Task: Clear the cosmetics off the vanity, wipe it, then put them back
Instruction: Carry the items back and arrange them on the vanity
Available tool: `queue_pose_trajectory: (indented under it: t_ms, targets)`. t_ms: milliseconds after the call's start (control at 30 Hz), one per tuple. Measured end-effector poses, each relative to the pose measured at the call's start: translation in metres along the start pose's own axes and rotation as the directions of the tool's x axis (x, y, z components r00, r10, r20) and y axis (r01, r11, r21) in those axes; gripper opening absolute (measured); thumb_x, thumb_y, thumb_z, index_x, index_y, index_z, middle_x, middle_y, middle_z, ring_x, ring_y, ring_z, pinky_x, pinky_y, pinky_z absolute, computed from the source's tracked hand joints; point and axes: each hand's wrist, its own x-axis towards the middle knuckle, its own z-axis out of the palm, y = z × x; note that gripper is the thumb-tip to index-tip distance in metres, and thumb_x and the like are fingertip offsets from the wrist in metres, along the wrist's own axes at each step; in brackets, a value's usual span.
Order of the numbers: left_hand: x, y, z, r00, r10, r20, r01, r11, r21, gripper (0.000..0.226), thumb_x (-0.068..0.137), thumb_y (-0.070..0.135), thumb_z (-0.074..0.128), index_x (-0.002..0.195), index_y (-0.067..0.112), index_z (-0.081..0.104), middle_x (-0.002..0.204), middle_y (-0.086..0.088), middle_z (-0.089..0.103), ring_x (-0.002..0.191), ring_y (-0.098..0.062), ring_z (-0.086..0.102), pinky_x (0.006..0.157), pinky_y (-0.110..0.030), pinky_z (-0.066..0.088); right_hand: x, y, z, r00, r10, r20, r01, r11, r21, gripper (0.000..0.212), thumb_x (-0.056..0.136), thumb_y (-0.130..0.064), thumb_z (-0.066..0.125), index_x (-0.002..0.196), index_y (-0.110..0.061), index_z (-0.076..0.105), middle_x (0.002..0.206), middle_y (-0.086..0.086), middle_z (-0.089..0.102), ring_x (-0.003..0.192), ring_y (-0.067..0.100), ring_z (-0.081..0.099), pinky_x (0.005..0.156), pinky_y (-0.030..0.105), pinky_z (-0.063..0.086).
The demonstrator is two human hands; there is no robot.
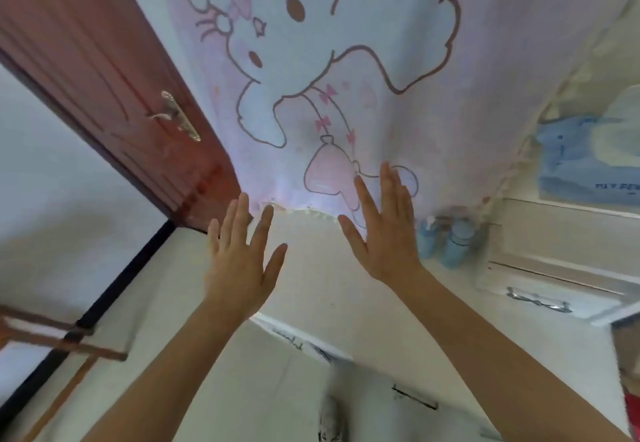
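Both hands are hovering above the pale bench (311, 289), palms down. The left hand (239, 268) is spreading its fingers (242, 213) straight and holding nothing; the right hand (388, 237) is doing the same, also empty, with its fingertips reaching up over the lower hem of the cartoon cloth (346, 61) that is hanging behind the bench. The cosmetics in view are a small cluster of blue bottles (446, 241) standing upright at the back right of the bench. They are just to the right of the right hand and close against the raised drawer unit (540, 299). The view is blurring them, so their number and caps are hard to tell.

As I judge it, the main risk is lying in that tight cluster. The bottles are standing close together, so a sideways sweep of the right hand could be knocking one into the next and toppling them toward the drawer unit or the bench's front edge. Taking several at once could let a smooth bottle slip. The cloth's hem is hanging low at the back edge, so fingers or a lifted bottle could be catching it and dragging it down. On the shelf above, to the right, a blue pack (588, 164) is sitting, and it is probably not at risk.
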Motion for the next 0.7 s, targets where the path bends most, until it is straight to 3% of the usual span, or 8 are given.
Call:
queue_pose_trajectory:
  t_ms: [100, 267, 467, 700]
  targets:
    - [-0.048, -0.059, -0.05, 0.976, -0.197, -0.087, 0.204, 0.977, 0.07, 0.063, 0.097, 0.05, 0.033, 0.149, 0.016, 0.033, 0.159, -0.02, 0.014, 0.147, -0.037, 0.013, 0.115, -0.06, 0.018, 0.009, -0.079, 0.013, 0.989, -0.137, 0.047, 0.134, 0.989, 0.062, 0.071, 0.1, -0.056, 0.037, 0.157, -0.021, 0.015, 0.163, 0.017, -0.004, 0.151, 0.034, -0.005, 0.121, 0.053, 0.011]
    - [-0.151, -0.163, -0.116, 0.864, -0.462, -0.2, 0.49, 0.863, 0.123, 0.062, 0.101, 0.052, 0.03, 0.152, 0.018, 0.022, 0.161, -0.018, 0.003, 0.149, -0.034, 0.002, 0.117, -0.059, 0.012, 0.012, -0.227, 0.041, 0.936, -0.342, 0.086, 0.325, 0.931, 0.166, 0.08, 0.098, -0.059, 0.04, 0.157, -0.013, 0.012, 0.164, 0.016, -0.003, 0.151, 0.032, -0.003, 0.121, 0.052, 0.009]
    - [-0.305, -0.283, -0.179, 0.731, -0.615, -0.297, 0.674, 0.719, 0.169, 0.066, 0.097, 0.053, 0.029, 0.153, 0.02, 0.02, 0.162, -0.016, 0.002, 0.149, -0.032, 0.002, 0.118, -0.056, 0.012, -0.015, -0.438, 0.088, 0.804, -0.591, 0.067, 0.565, 0.793, 0.228, 0.083, 0.097, -0.063, 0.037, 0.157, -0.011, 0.01, 0.163, 0.018, -0.005, 0.151, 0.033, -0.003, 0.12, 0.054, 0.013]
    - [-0.447, -0.399, -0.227, 0.593, -0.732, -0.336, 0.802, 0.575, 0.163, 0.067, 0.095, 0.052, 0.028, 0.154, 0.023, 0.017, 0.162, -0.014, 0.004, 0.149, -0.033, 0.004, 0.117, -0.056, 0.013, -0.07, -0.651, 0.129, 0.669, -0.741, 0.06, 0.681, 0.643, 0.35, 0.084, 0.097, -0.064, 0.03, 0.157, -0.013, 0.001, 0.162, 0.017, -0.013, 0.151, 0.034, -0.006, 0.121, 0.053, 0.009]
